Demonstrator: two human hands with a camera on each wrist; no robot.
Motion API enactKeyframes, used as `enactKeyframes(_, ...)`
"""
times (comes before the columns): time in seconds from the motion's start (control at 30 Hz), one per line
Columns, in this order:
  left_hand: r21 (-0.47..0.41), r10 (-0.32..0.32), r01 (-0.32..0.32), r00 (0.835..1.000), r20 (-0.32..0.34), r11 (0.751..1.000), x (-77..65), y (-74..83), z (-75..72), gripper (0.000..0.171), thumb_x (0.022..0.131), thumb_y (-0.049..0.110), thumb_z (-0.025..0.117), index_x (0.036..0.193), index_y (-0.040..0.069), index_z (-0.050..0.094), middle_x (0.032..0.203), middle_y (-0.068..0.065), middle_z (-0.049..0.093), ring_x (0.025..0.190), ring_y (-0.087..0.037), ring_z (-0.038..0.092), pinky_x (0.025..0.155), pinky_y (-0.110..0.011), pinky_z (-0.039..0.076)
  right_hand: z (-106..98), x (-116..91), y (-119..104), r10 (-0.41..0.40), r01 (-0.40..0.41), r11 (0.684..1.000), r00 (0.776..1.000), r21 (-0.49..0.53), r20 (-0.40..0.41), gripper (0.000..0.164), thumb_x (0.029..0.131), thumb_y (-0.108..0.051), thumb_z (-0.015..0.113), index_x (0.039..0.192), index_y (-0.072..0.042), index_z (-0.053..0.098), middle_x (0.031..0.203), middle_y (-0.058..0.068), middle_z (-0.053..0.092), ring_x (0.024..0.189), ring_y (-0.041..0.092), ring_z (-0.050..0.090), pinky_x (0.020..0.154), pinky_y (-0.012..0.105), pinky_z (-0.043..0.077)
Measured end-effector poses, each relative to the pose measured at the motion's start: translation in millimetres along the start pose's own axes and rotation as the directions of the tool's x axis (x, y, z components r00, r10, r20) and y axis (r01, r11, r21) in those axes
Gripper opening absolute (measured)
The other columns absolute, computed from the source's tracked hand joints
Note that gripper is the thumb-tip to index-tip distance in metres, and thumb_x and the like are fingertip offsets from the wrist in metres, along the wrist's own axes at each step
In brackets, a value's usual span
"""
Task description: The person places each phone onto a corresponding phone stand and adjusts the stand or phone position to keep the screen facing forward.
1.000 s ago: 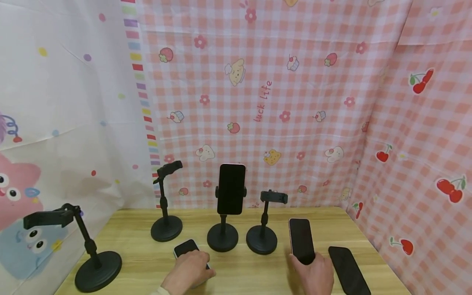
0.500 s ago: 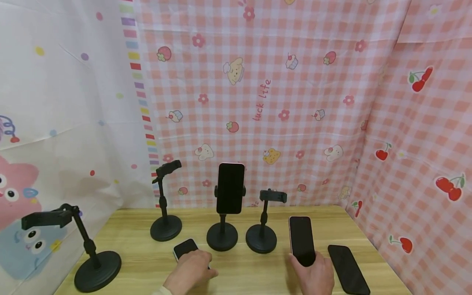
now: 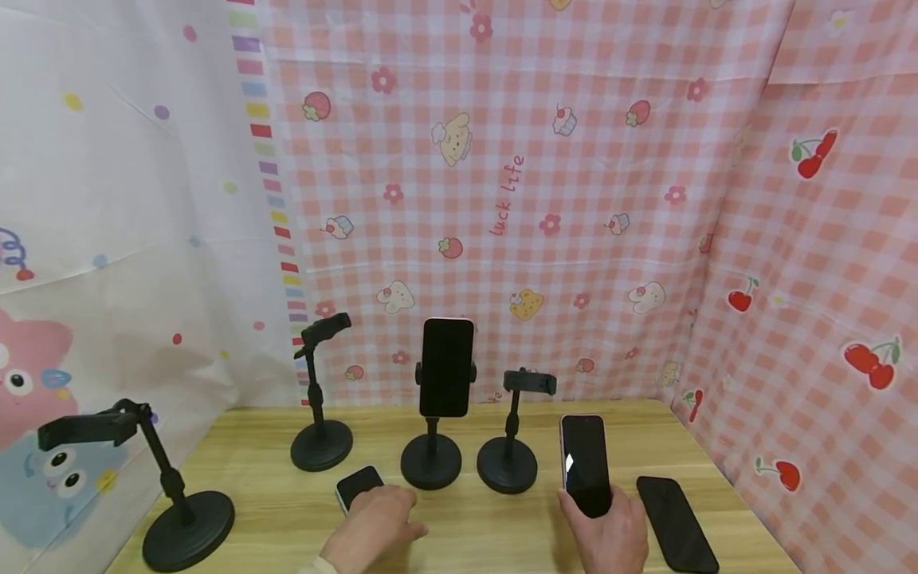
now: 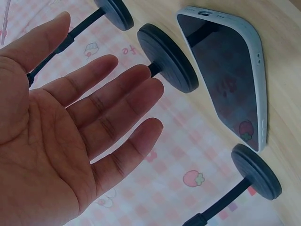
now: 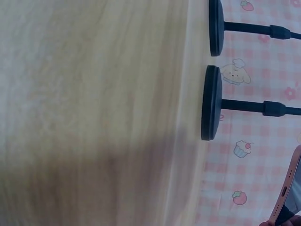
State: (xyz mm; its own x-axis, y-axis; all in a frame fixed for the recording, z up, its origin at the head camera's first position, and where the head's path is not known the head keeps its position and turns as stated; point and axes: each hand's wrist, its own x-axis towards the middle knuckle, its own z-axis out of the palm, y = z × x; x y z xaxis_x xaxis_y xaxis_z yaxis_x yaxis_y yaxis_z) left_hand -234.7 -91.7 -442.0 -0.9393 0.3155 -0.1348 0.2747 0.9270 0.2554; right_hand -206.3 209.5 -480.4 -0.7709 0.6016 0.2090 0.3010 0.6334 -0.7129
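My left hand [image 3: 376, 522] hovers over a smartphone [image 3: 356, 483] with a light-coloured case, lying on the table. In the left wrist view, that hand's fingers [image 4: 123, 89] are spread and loosely bent, apart from the phone. My right hand [image 3: 611, 530] grips the lower end of another smartphone [image 3: 586, 462], dark screen toward me and pinkish edge showing. Only its bottom corner and a bit of finger appear in the right wrist view. A third phone [image 3: 676, 522] lies flat to the right of that hand.
A phone [image 3: 446, 367] stands upright in the clamp of the middle black stand [image 3: 431, 462]. Three other black phone stands have no phone: one right of it [image 3: 507, 465], one behind left [image 3: 321, 445], one front left [image 3: 188, 526]. Patterned cloth [image 3: 445, 199] hangs behind the wooden table.
My left hand has shifted a little to the right over the phone. The phone in my right hand has risen slightly, and its screen now shows a bright reflection.
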Motion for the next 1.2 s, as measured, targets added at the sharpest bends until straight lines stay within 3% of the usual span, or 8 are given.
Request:
enactKeyframes(0.2, 0.029, 0.025, -0.025, 0.999, -0.027, 0.999, -0.2, 6.0, -2.7, 0.037, 0.086, 0.038, 0.077, 0.105, 0.007, 0.071, 0.095, -0.006, 0.067, 0.086, -0.023, 0.062, 0.079, -0.048, 0.052, -3, 0, -5, 0.026, -0.026, 1.0, 1.0, 0.009, 0.011, 0.092, 0.073, -0.06, 0.08, 0.124, 0.013, 0.054, 0.103, 0.028, 0.051, 0.094, 0.041, 0.051, 0.081, 0.057, 0.044)
enactKeyframes(0.43, 0.07, 0.109, -0.102, 0.988, -0.108, 0.992, 1.4, 11.6, -5.1, 0.037, 0.086, 0.039, 0.076, 0.105, 0.008, 0.07, 0.092, -0.005, 0.066, 0.084, -0.022, 0.064, 0.071, -0.045, 0.053, -4, -3, -9, 0.004, -0.004, 1.0, 1.0, 0.018, -0.023, 0.091, 0.072, -0.058, 0.081, 0.123, 0.013, 0.055, 0.101, 0.028, 0.051, 0.093, 0.042, 0.052, 0.081, 0.058, 0.044)
enactKeyframes(0.7, 0.056, 0.146, -0.14, 0.98, -0.139, 0.989, 6.9, 19.7, -8.5, 0.037, 0.086, 0.04, 0.076, 0.108, 0.01, 0.071, 0.096, -0.005, 0.067, 0.087, -0.023, 0.064, 0.073, -0.044, 0.053, -6, -5, -12, -0.01, 0.011, 1.0, 0.999, 0.028, -0.045, 0.09, 0.072, -0.056, 0.081, 0.122, 0.014, 0.055, 0.102, 0.029, 0.051, 0.094, 0.043, 0.052, 0.081, 0.059, 0.044)
enactKeyframes(0.97, 0.088, 0.224, -0.21, 0.951, -0.211, 0.974, 9.4, 25.5, -8.8, 0.039, 0.087, 0.04, 0.075, 0.112, 0.009, 0.071, 0.102, -0.008, 0.068, 0.092, -0.024, 0.066, 0.073, -0.043, 0.054, -8, -7, -16, -0.006, 0.007, 0.999, 0.999, 0.041, -0.036, 0.091, 0.072, -0.059, 0.08, 0.123, 0.013, 0.055, 0.103, 0.028, 0.051, 0.094, 0.042, 0.051, 0.082, 0.059, 0.043)
enactKeyframes(1.2, 0.118, 0.288, -0.265, 0.914, -0.286, 0.957, 9.6, 34.5, -10.1, 0.041, 0.087, 0.04, 0.075, 0.115, 0.009, 0.07, 0.104, -0.008, 0.068, 0.088, -0.024, 0.067, 0.068, -0.04, 0.055, -10, -9, -19, -0.015, 0.018, 0.998, 0.999, 0.061, -0.048, 0.089, 0.073, -0.057, 0.081, 0.123, 0.012, 0.055, 0.103, 0.027, 0.051, 0.094, 0.042, 0.051, 0.082, 0.06, 0.042)
